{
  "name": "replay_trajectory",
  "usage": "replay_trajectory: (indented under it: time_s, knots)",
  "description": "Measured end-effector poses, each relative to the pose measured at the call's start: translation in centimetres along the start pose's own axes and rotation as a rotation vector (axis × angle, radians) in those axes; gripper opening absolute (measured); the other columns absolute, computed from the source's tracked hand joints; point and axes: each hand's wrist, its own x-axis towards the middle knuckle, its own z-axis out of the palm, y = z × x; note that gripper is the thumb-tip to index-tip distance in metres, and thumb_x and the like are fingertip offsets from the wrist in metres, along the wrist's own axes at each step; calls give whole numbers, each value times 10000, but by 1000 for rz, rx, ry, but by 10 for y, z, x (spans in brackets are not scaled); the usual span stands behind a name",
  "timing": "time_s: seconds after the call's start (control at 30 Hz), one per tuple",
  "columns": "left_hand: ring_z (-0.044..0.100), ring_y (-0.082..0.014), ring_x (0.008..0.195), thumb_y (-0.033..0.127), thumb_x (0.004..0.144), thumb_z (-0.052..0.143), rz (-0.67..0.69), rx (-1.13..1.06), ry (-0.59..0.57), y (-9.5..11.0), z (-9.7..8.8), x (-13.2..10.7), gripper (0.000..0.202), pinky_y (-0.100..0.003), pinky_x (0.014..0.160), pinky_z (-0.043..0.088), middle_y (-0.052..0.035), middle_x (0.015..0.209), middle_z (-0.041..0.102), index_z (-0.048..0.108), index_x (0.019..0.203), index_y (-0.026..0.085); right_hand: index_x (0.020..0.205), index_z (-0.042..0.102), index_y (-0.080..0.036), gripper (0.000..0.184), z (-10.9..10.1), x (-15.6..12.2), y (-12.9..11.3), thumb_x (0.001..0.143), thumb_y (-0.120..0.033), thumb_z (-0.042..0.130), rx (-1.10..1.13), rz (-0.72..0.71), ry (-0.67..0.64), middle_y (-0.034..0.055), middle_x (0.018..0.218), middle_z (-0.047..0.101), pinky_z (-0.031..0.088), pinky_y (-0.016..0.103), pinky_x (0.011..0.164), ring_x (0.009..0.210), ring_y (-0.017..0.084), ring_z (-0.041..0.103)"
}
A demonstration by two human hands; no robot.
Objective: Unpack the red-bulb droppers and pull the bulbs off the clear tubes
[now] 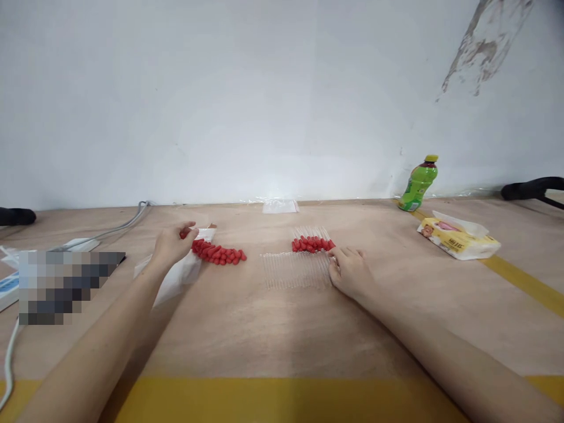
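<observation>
At the left end of a curved pile of small red rubber bulbs (219, 254), my left hand (173, 242) has its fingers closed, with a bit of red showing between them. Part of the pile's end is hidden by that hand. My right hand (351, 271) rests at the right end of a row of thin clear tubes (295, 271), its thumb and fingers curled about the last tube. Just behind this row lie droppers with red bulbs (312, 244) fitted on clear tubes, side by side, their tubes pointing away from me.
Clear plastic bags (176, 282) lie under my left forearm. At the left are a power strip (9, 291), cables and a blurred-out dark flat object (88, 288). A green bottle (418, 185) and a tissue pack (458, 239) stand at the right. A small bag (281, 206) lies by the wall.
</observation>
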Motion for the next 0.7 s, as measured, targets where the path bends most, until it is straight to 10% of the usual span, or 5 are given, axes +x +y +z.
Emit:
replay_trajectory:
  time_s: [0.7]
  knots:
    - [610, -225, 803, 403, 688, 479, -36, 132, -156, -9, 2, 27, 350, -271, 674, 448, -65, 846, 680, 659, 861, 158, 896, 610, -194, 206, 1, -5, -6, 803, -305, 462, 13, -59, 24, 55, 861, 661, 259, 337, 767, 814, 194, 567]
